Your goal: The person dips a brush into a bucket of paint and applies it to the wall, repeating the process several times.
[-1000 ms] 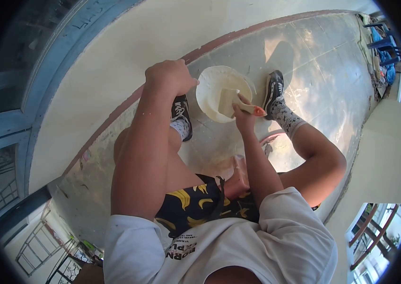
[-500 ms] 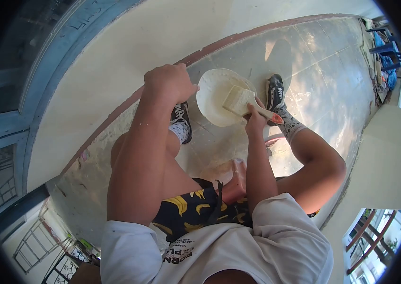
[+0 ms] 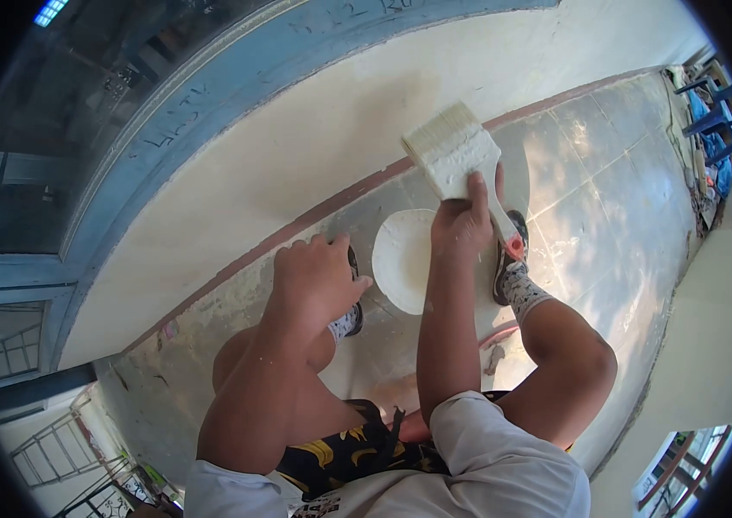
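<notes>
A wide paintbrush [image 3: 454, 155] is in my right hand [image 3: 463, 226], its thumb laid along the white handle. White paint coats the brush's lower bristles and neck, and the bristles point toward the wall. The handle's end is reddish. Behind my right forearm, a round white paint basin [image 3: 402, 259] sits on the floor between my feet, its right side hidden. My left hand [image 3: 318, 274] hangs over my left leg and shoe, fingers loosely bent and thumb out, with nothing visible in it.
A pale wall [image 3: 297, 164] with a reddish-brown strip [image 3: 357, 192] at its base runs ahead, below a blue window frame [image 3: 150, 142]. Tiled floor [image 3: 586, 186] stretches to the right. Blue chairs [image 3: 716, 121] stand at the far right. A reddish object lies partly hidden beneath me.
My right hand has lifted the paintbrush out from over the basin toward the wall. My left hand has lowered in view, and the camera's view has shifted.
</notes>
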`<state>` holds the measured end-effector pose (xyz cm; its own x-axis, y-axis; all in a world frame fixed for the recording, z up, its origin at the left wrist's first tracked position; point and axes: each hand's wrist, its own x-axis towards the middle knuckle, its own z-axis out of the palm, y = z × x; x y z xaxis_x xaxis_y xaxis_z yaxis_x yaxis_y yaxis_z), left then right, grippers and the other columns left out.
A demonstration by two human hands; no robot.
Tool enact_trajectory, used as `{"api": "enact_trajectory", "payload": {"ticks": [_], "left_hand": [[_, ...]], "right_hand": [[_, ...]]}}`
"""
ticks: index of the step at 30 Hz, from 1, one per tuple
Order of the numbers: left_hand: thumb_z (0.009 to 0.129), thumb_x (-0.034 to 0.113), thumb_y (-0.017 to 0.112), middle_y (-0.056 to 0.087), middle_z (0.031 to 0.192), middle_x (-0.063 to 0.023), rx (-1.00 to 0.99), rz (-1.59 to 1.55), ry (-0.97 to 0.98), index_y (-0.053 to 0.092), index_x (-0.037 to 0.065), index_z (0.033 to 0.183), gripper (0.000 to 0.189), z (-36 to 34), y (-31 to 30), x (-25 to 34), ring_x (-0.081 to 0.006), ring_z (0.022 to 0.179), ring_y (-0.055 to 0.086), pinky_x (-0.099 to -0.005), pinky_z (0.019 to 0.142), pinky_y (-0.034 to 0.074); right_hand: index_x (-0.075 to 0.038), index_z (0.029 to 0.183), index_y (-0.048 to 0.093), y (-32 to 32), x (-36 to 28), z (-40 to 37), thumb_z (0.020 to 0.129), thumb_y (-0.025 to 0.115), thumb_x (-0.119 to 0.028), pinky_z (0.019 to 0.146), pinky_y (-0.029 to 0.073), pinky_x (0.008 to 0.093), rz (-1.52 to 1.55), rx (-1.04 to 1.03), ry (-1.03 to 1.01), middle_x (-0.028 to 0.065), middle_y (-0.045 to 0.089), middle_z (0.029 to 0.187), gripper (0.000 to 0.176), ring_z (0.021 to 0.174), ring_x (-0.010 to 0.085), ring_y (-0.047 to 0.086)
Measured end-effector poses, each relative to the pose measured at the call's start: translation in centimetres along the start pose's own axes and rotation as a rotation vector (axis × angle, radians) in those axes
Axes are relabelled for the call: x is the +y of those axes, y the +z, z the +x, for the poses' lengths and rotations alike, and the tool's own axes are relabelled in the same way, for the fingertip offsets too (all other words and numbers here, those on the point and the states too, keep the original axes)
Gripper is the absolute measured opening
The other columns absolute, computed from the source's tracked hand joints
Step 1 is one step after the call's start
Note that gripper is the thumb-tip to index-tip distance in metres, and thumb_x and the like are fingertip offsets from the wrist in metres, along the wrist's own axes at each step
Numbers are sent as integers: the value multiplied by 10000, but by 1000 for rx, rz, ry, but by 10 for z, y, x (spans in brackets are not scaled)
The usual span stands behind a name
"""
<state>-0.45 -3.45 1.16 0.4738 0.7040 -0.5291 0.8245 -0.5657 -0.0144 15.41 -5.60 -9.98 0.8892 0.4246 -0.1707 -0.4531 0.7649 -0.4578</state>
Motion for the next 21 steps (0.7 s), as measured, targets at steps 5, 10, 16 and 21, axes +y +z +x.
{"api": "enact_trajectory", "payload": {"ticks": [5, 10, 16, 21], "left_hand": [[753, 446, 681, 627, 970, -150, 99, 22, 48, 517, 57, 1230, 637, -1, 8, 0, -305, 919, 621, -404, 803, 494], [735, 443, 701, 623, 934, -143, 105, 25, 19, 522, 65, 1223, 642, 0, 19, -7, -307, 871, 631, -404, 776, 502], [725, 435, 713, 619, 935, -141, 110, 48, 19, 526, 83, 1223, 637, 5, 18, -8, -310, 849, 633, -407, 755, 506], [723, 430, 715, 620, 938, -137, 96, 45, 13, 529, 83, 1220, 635, 6, 17, -6, -310, 832, 634, -402, 747, 507]], "right_hand": [[25, 1423, 220, 55, 31, 12, 863, 564, -4, 888, 498, 366, 92, -78, -23, 179, 472, 1284, 658, 1122, 255, 533], [13, 1428, 210, 66, 51, 23, 867, 557, -13, 917, 482, 365, 116, -50, -7, 174, 469, 1285, 660, 1132, 242, 524], [22, 1421, 217, 36, 67, 28, 877, 541, -26, 937, 468, 360, 29, -18, -7, 169, 463, 1295, 636, 1142, 239, 516], [27, 1416, 235, 58, 48, 22, 882, 543, -29, 934, 460, 338, 110, -19, -72, 175, 461, 1296, 620, 1137, 238, 519]]}}
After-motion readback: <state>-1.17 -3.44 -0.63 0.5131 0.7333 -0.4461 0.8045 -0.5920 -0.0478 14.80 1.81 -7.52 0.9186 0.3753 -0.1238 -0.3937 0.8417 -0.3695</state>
